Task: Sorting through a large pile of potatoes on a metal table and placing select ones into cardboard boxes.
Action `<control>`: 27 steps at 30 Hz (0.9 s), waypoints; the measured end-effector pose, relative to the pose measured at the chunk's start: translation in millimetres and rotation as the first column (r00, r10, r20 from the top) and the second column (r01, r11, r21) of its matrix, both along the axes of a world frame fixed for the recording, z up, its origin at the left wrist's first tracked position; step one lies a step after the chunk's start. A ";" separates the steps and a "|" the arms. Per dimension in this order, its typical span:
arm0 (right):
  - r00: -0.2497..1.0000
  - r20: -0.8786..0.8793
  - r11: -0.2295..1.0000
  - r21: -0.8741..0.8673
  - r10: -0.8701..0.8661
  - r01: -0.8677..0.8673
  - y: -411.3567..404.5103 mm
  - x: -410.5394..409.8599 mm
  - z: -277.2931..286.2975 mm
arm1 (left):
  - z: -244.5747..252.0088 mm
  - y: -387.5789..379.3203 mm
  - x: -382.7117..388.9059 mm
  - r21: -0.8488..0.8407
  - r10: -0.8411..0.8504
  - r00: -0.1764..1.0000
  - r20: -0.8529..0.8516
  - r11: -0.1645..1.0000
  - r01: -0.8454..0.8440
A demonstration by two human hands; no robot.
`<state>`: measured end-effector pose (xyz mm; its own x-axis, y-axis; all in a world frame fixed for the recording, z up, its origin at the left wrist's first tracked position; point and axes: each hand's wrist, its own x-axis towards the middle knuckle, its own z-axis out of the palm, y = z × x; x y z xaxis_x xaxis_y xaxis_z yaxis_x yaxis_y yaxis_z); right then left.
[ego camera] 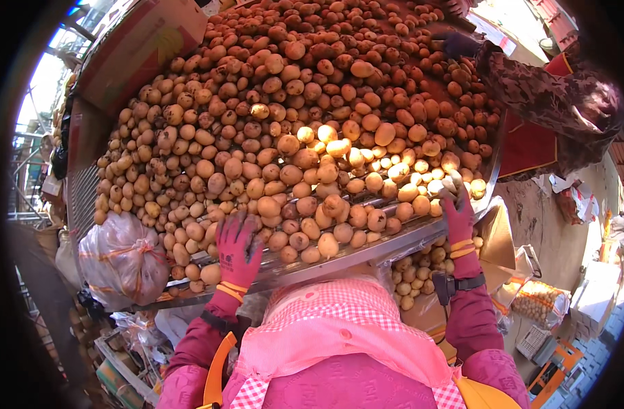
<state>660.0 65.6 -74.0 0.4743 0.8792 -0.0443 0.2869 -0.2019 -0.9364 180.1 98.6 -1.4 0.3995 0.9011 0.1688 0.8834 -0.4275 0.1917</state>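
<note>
A broad heap of potatoes (291, 175) covers a slatted metal sorting table (312, 272) before me. My left hand (238, 248), in a pink work glove with dark fingertips, lies palm down against potatoes near the table's front edge; its fingers point away from me and I see nothing held in them. At the table's front right corner, my right hand (458, 207) wears a like glove. Its fingers curl beside sunlit potatoes, and whether they grip one is hidden. Yellow bands circle both wrists.
A tied clear plastic bag (123, 259) sits at the table's left corner. Behind it stands a cardboard carton (143, 51). Below my right hand, an open box (497, 236) adjoins bagged potatoes (419, 271). Another person's camouflage sleeve (526, 84) reaches over the far right side.
</note>
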 end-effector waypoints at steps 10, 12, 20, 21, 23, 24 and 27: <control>0.574 0.331 0.632 -0.616 0.749 -0.470 71.8 -179.7 59.1 | -34.4 -94.1 -92.5 -0.037 0.684 0.654 -0.322 0.682 -0.731; 0.605 0.321 0.619 -0.687 0.729 -0.381 76.1 -190.9 54.0 | -0.4 -72.9 -47.6 -0.348 0.481 0.791 -0.378 0.718 -0.603; 0.934 0.060 0.917 -0.222 0.352 -0.332 82.7 -165.5 -37.7 | -9.3 -72.4 -80.4 -0.434 0.312 0.836 0.452 0.895 -0.100; 0.935 -0.198 0.946 -0.079 0.294 -0.314 81.6 -152.4 -34.4 | -0.7 -66.5 -87.6 -0.353 0.233 0.832 0.503 0.934 -0.048; 0.780 -0.626 0.987 -0.122 0.005 -0.104 66.3 -143.9 4.0 | 13.3 -62.8 -113.3 -0.272 0.196 0.827 0.528 0.961 -0.054; 0.684 -0.728 0.995 -0.022 0.048 -0.093 49.9 -126.5 14.5 | 25.4 -58.2 -121.4 -0.222 0.217 0.818 0.533 0.969 -0.112; 0.462 -0.882 0.994 0.112 0.093 0.015 -22.9 -114.2 46.4 | 3.2 -46.5 -164.9 -0.095 0.258 0.795 0.549 0.964 -0.247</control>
